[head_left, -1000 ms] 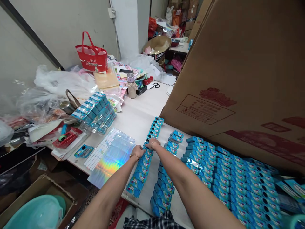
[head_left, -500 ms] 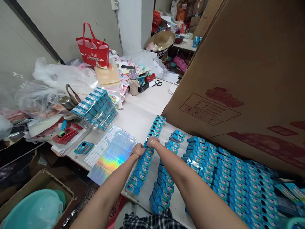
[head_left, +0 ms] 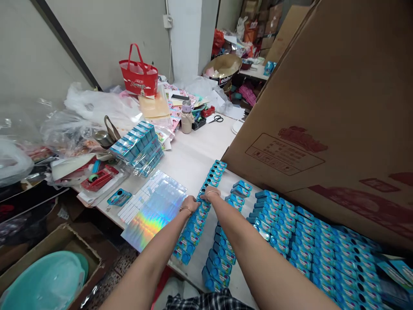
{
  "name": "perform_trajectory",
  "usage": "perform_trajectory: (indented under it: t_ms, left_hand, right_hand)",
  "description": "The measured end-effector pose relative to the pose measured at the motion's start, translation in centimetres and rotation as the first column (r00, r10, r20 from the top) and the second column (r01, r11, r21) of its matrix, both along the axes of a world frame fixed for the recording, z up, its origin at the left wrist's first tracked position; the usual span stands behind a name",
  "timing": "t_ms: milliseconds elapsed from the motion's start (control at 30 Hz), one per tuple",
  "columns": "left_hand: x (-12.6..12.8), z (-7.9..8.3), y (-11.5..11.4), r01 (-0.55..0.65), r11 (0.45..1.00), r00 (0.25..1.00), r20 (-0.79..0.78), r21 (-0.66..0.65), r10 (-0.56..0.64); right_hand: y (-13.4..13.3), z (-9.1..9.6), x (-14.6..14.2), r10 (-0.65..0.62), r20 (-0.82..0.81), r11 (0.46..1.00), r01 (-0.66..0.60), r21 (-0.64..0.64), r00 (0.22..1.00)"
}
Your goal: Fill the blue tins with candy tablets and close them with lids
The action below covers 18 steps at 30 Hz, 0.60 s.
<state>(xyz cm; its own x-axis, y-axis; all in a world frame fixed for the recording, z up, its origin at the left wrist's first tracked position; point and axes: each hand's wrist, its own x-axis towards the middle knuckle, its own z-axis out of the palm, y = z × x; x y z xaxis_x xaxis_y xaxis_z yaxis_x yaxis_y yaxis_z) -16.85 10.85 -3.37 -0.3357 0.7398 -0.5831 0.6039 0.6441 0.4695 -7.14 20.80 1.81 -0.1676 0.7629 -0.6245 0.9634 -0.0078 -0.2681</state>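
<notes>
A long row of small blue boxes [head_left: 195,221] runs away from me along the table, its far boxes showing dark round holes. Over the middle of this row, my left hand [head_left: 191,203] has its thumb and fingers pinched together at the row's left side. My right hand [head_left: 212,193] is just beyond it, fingers curled down onto a box. Whatever lies between the fingertips is too small or hidden to name. To the left lies a shiny rainbow-silver sheet [head_left: 158,217] with white labels along one side. One flat blue card [head_left: 119,197] rests beside that sheet.
More rows of blue boxes [head_left: 303,232] fill the right side. A huge cardboard carton [head_left: 322,99] walls off the table there. Plastic-wrapped boxes [head_left: 138,146], a bottle [head_left: 186,120], scissors [head_left: 217,119] and a red tape dispenser [head_left: 100,178] sit left and back. A teal basin [head_left: 45,280] is lower left.
The whole view has shifted a little, so the background sits further right and lower. Both hands stay at the middle of the same row, with only slight finger movement.
</notes>
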Motion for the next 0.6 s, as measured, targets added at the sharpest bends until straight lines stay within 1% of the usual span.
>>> perform_trajectory:
  t_ms: [67,133,200,267,333,400,433,500,600]
  left_hand:
    - [-0.1,0.2,-0.3,0.0,1.0,1.0,0.005,0.019,0.0]
    - [-0.4,0.3,-0.7,-0.006,0.999,1.0,0.018,0.045,0.005]
    - [-0.7,0.3,-1.1,-0.023,0.997,0.999,0.037,0.079,0.02]
    - [-0.8,0.3,-1.1,-0.05,0.991,0.997,0.058,0.122,0.043]
    - [-0.8,0.3,-0.7,-0.08,0.981,0.995,0.076,0.178,0.067]
    - [-0.5,0.3,0.1,-0.107,0.966,0.992,0.095,0.235,0.087]
    - [-0.3,0.2,0.6,-0.119,0.958,0.99,0.105,0.26,0.095]
    - [0.1,0.0,1.5,-0.138,0.946,0.986,0.132,0.292,0.103]
    - [0.6,-0.6,2.4,-0.156,0.939,0.978,0.178,0.307,0.104]
  right_hand:
    - [-0.8,0.3,0.9,-0.105,-0.095,0.994,0.103,-0.025,0.99]
    - [-1.5,0.3,2.1,-0.209,-0.211,0.977,0.196,-0.08,0.955]
    - [-1.9,0.2,3.9,-0.31,-0.346,0.949,0.267,-0.166,0.886]
    - [-1.9,0.0,5.7,-0.397,-0.465,0.916,0.31,-0.255,0.791]
    - [-1.8,-0.2,7.1,-0.459,-0.543,0.887,0.329,-0.324,0.703]
    - [-1.6,-0.4,7.7,-0.496,-0.58,0.867,0.336,-0.367,0.646]
    - [-1.5,-0.5,7.6,-0.506,-0.587,0.861,0.337,-0.38,0.632]
    - [-1.4,-0.7,6.9,-0.512,-0.584,0.858,0.339,-0.386,0.63]
    - [-1.0,-1.2,5.0,-0.479,-0.554,0.877,0.35,-0.329,0.681]
